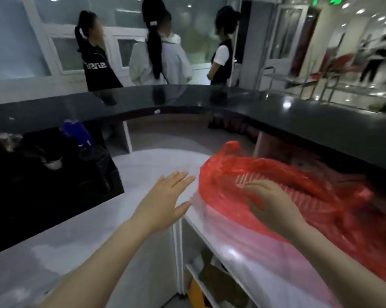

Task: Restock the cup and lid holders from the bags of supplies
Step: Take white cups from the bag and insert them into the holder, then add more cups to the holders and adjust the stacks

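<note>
A red plastic bag (287, 174) lies on the white counter (154, 165) at the right, blurred, with ribbed pale items showing through it. My right hand (272, 207) lies on the bag's near side, fingers curled into the plastic. My left hand (167, 196) hovers flat, fingers straight, just left of the bag and holds nothing. A black holder unit (54, 185) stands at the left, with dark stacked lids or cups (98, 165) in it. A blue bag (76, 132) sits behind it.
A dark curved raised counter (232, 107) runs behind the work surface. Three people stand beyond it. Open shelves (212, 281) with cardboard sit below the white counter at the bottom middle. Metal railings are at the far right.
</note>
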The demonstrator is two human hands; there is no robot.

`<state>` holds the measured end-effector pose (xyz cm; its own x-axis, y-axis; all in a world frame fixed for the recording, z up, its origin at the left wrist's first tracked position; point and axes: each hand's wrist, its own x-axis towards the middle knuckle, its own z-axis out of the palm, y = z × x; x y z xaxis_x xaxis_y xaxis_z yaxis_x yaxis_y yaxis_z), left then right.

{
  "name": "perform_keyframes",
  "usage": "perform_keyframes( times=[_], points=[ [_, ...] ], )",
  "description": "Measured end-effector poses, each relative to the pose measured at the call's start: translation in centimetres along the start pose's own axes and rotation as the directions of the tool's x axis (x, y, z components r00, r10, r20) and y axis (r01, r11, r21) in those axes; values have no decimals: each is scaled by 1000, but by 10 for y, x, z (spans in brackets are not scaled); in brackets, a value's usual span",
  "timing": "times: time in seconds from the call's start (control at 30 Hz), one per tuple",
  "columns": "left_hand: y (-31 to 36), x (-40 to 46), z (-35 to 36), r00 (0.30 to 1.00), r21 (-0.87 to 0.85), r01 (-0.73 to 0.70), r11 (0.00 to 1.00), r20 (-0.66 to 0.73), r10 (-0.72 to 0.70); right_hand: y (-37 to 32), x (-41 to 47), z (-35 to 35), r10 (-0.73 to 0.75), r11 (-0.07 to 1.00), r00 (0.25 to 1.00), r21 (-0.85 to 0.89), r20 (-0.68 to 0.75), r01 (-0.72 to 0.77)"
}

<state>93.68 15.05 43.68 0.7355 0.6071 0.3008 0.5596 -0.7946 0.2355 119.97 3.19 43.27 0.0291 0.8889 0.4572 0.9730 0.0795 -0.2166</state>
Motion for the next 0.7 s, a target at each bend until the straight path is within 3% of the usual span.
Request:
perform_keyframes(
  times=[0.1, 0.27, 0.37, 0.5, 0.6, 0.7],
  points=[
    [17, 55, 28, 998, -139, -32, 990, -57, 25, 62, -1, -17, 22, 986, 993, -164, -120, -42],
    [40, 124, 61, 987, -306, -1, 952, -155, -49, 128, -17, -21, 85, 872, 996, -485, 18, -65],
    [44, 154, 81, 991, -278, -11, 961, -132, -27, 146, -25, -11, 189, 856, 969, -510, 158, -84],
    [39, 188, 111, 999, -191, -7, 982, -33, 0, 162, -20, 4, 327, 849, 877, -517, 353, -108],
    [30, 208, 132, 997, -136, 74, 988, 15, -73, 170, -13, 18, 383, 837, 858, -521, 344, -165],
    [27, 227, 143, 981, -50, 164, 985, 113, -157, 166, 5, 28, 321, 828, 922, -536, 218, -161]
  ],
)
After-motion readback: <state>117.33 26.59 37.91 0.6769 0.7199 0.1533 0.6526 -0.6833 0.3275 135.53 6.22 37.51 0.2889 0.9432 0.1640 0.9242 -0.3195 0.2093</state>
